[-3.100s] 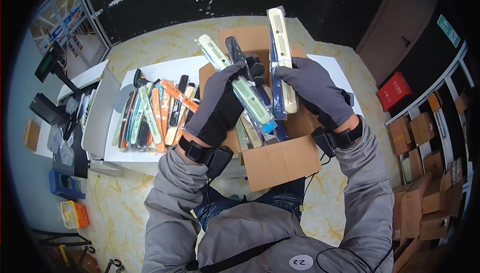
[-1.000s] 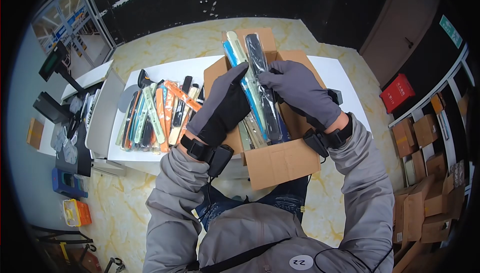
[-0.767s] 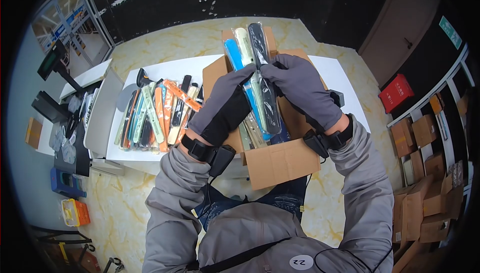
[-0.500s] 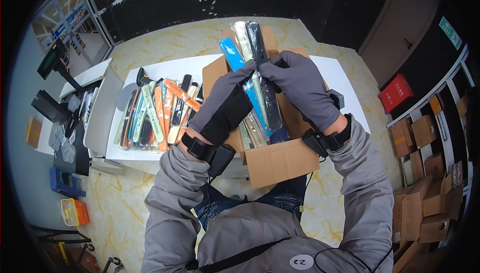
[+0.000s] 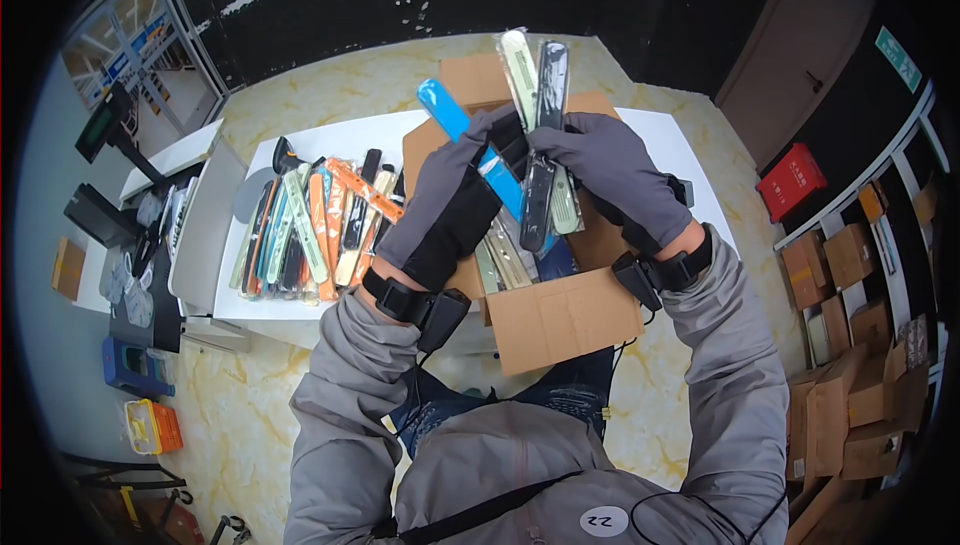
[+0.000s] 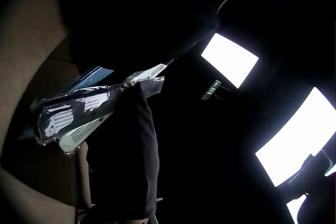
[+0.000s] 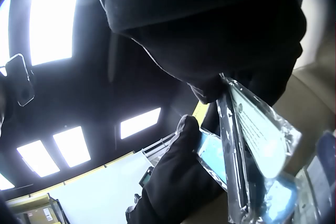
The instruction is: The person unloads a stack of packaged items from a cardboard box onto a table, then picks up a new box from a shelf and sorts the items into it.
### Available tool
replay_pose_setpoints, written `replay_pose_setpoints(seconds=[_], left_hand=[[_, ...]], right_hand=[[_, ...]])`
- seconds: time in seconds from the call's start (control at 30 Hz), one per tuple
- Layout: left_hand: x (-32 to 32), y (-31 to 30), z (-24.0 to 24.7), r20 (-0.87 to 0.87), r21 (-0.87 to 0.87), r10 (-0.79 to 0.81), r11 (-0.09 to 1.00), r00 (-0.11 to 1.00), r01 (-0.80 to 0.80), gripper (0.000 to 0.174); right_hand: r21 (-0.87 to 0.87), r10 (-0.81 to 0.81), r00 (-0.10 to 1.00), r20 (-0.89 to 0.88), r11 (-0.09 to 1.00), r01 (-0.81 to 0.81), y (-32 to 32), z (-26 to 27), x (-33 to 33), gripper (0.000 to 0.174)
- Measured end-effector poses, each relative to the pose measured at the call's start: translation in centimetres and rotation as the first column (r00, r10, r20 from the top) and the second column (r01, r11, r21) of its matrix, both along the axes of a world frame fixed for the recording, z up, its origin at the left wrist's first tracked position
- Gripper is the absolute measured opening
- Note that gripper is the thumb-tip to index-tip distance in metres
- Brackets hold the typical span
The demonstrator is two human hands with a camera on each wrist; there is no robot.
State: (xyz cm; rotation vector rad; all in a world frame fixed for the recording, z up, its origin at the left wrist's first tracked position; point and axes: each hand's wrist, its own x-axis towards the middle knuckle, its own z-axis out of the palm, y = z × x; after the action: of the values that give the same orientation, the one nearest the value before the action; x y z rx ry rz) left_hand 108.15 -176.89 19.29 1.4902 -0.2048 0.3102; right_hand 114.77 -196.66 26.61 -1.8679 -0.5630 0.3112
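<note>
My gloved left hand [image 5: 448,185] grips a long, flat blue piece [image 5: 443,110] with rounded ends, wrapped in clear plastic. In my gloved right hand [image 5: 622,173] are a black piece [image 5: 552,80] and a pale green piece [image 5: 518,57] of the same shape, crossed over each other. The left wrist view shows printed text on the black piece [image 6: 73,112], with the green one [image 6: 81,134] under it. Both hands are close together above an open cardboard box [image 5: 565,325], where more wrapped pieces [image 5: 508,257] lie.
Left of the box, several wrapped pieces [image 5: 305,235] in orange, green, black and cream lie piled on the white table [image 5: 270,311]. A black scanner-like device [image 5: 287,152] sits behind them. Cardboard boxes [image 5: 840,415] fill the right side, near a red case [image 5: 790,180].
Earlier each hand held pale pieces apart; then blue, green and black were bunched together. Now the blue one is apart in the left hand, and the green and black have moved right with the right hand.
</note>
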Motion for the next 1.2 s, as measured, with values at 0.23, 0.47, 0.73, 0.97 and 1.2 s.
replay_pose_setpoints(seconds=[0.23, 0.47, 0.73, 0.97, 1.2], left_hand=[[-2.1, -0.1, 2.2, 0.009, -0.808, -0.083, 0.587, 0.997, 0.056, 0.055], [-2.8, 2.5, 2.7, 0.027, -0.825, -0.096, 0.561, 0.995, 0.077, 0.059], [-3.4, 2.4, 2.8, -0.018, -0.812, -0.060, 0.583, 0.998, 0.021, 0.062], [-3.4, 1.1, 2.3, -0.039, -0.797, -0.159, 0.601, 0.986, 0.065, 0.065], [-3.7, -0.4, 3.1, -0.062, -0.685, -0.118, 0.728, 0.991, 0.044, 0.062]], right_hand=[[-0.336, -0.051, 0.998, 0.039, 0.940, 0.061, -1.2, 1.9, -1.3, 0.041], [-0.398, 0.069, 0.995, 0.068, 0.917, -0.036, -0.1, 1.4, -0.4, 0.045], [-0.471, 0.255, 0.967, 0.026, 0.856, -0.213, 0.6, -0.3, 0.6, 0.050], [-0.120, 0.245, 0.966, -0.087, 0.960, -0.254, 0.2, -0.5, -0.4, 0.049], [-0.198, 0.237, 0.968, 0.080, 0.956, -0.218, 0.0, 0.6, -2.7, 0.040]])
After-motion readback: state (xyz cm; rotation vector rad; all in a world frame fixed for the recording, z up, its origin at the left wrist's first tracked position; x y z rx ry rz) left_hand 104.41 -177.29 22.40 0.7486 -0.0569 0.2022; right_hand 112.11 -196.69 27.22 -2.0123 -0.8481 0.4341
